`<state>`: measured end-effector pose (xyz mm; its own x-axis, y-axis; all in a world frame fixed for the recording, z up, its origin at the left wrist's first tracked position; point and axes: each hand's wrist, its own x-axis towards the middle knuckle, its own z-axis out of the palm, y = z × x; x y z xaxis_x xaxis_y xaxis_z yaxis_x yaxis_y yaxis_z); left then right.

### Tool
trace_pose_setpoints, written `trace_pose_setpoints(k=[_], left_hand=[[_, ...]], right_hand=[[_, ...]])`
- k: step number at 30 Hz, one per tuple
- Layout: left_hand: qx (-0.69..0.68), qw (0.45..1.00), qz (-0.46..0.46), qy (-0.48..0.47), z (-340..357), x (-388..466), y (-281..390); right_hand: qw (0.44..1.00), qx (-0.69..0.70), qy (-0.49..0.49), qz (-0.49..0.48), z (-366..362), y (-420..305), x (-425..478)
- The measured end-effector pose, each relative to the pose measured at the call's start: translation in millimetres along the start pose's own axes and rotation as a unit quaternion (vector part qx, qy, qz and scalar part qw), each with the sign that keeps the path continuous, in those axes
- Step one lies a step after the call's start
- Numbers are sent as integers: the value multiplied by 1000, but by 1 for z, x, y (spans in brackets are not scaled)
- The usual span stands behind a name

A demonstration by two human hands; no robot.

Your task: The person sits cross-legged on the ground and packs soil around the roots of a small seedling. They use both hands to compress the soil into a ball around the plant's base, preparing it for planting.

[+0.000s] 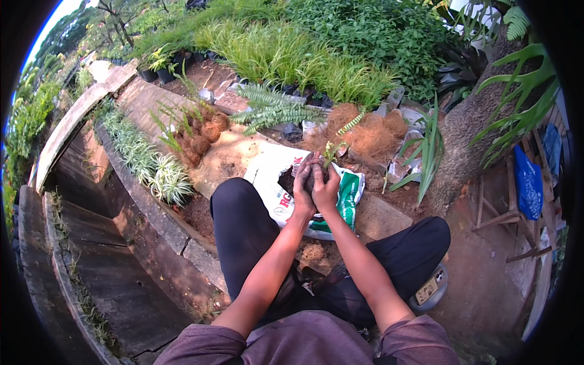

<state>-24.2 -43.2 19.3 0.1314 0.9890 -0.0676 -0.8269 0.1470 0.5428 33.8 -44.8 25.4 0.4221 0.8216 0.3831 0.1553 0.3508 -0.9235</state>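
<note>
My left hand [303, 188] and my right hand [325, 186] are cupped together around a dark clump of soil [310, 182], which their fingers mostly cover. A small green fern seedling [331, 154] rises from the top of it, by the right fingertips. Below both hands lies a white and green plastic sack [264, 171] bearing printed writing, between my knees. Through its torn opening shows dark potting soil [286, 181]. Just beyond the sack sits a loose heap of brown coconut fibre [374, 132].
Fibre-wrapped fern balls [200, 139] stand left of the sack, with cut fern fronds [273, 107] behind. A concrete drain [114, 264] runs along my left. At right are a tree trunk [474, 109], a wooden chair [511, 210] and a phone [431, 288] beside my knee.
</note>
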Motion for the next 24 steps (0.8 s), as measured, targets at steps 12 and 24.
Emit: trace_pose_setpoints(k=[12, 24], left_hand=[[-160, 973, -149, -73, -29, 27, 7], [-147, 981, -99, 84, 8, 13, 20]], right_hand=[[991, -63, -28, -114, 5, -30, 5], [995, -84, 35, 30, 9, -26, 7]])
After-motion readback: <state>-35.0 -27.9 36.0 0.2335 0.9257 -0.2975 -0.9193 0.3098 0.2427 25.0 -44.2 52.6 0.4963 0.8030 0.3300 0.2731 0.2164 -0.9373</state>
